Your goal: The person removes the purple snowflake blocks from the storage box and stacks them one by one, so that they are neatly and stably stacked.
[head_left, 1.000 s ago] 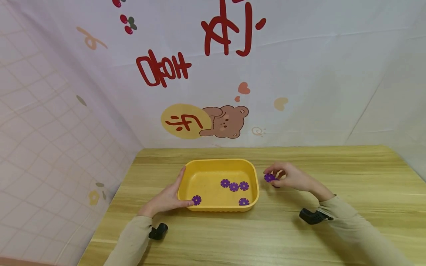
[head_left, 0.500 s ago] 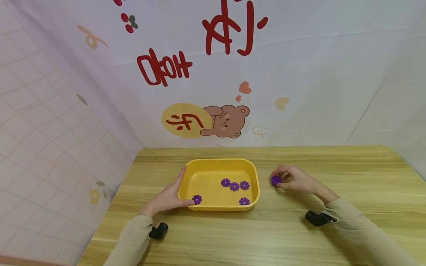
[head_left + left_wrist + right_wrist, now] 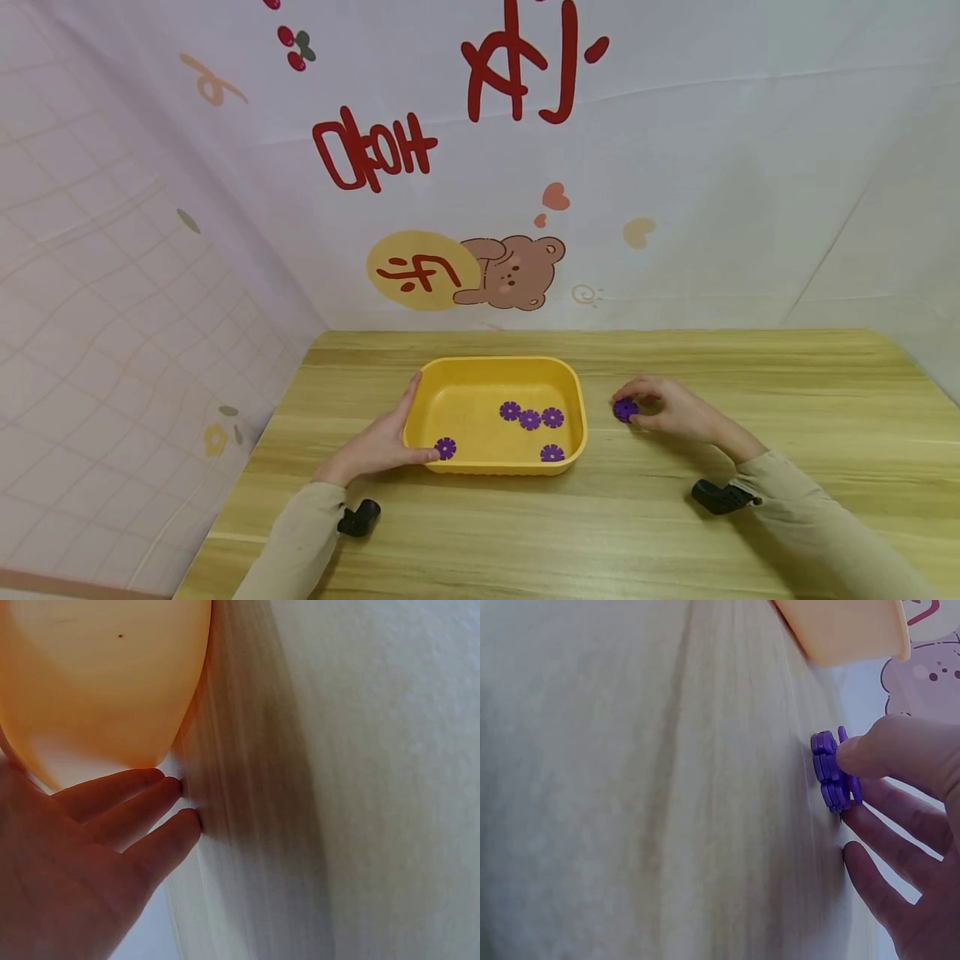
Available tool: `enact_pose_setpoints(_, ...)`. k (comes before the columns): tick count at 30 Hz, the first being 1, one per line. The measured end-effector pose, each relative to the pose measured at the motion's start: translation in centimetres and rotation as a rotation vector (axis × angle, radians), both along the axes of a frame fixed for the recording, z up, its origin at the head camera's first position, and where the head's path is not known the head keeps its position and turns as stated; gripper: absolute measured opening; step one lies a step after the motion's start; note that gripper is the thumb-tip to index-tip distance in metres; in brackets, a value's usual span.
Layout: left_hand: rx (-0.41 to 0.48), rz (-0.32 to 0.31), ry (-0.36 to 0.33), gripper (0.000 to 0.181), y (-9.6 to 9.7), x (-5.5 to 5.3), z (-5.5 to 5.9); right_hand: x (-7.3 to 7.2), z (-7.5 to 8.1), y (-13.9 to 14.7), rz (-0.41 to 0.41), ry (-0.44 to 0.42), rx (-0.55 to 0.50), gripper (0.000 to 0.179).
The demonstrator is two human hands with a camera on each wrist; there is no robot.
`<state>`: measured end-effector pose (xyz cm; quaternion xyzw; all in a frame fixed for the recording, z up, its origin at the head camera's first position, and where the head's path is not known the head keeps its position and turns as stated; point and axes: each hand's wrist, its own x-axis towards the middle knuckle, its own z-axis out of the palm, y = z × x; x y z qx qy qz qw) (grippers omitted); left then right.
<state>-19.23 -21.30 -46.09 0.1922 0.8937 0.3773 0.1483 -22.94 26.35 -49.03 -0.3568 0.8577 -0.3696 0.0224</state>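
Note:
A yellow plastic tray (image 3: 498, 469) stands on the table, with several flat purple snowflake discs (image 3: 529, 419) inside. My left hand (image 3: 378, 443) holds the tray's left end, its thumb over the near-left corner beside one disc (image 3: 447, 447). In the left wrist view the other fingers (image 3: 112, 802) lie along the tray's outer wall. Right of the tray, my right hand (image 3: 675, 410) pinches a small stack of purple snowflake discs (image 3: 829, 774) between thumb and fingers, low at the tabletop. The right wrist view shows several layers, with one disc behind them.
The wood-grain table (image 3: 510, 542) runs back to a white printed cloth (image 3: 712, 208) with a bear and red lettering. A second cloth (image 3: 135, 333) hangs on the left. Black wrist-worn devices (image 3: 722, 497) sit below both hands.
My right hand has drawn slightly right, away from the tray, and lowered toward the tabletop with its discs. My left hand stays on the tray.

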Motion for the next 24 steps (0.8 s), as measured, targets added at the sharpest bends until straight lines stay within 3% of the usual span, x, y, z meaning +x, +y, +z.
enact_pose_setpoints(17, 0.000, 0.006, -0.007, 0.122, 0.03, -0.04, 0.09, 0.65, 0.76, -0.35, -0.001, -0.016, -0.014, 0.038)
enact_pose_setpoints(24, 0.004, 0.003, -0.009, 0.122, 0.02, -0.04, 0.11, 0.43, 0.38, -0.14, 0.000, -0.012, -0.014, 0.038)
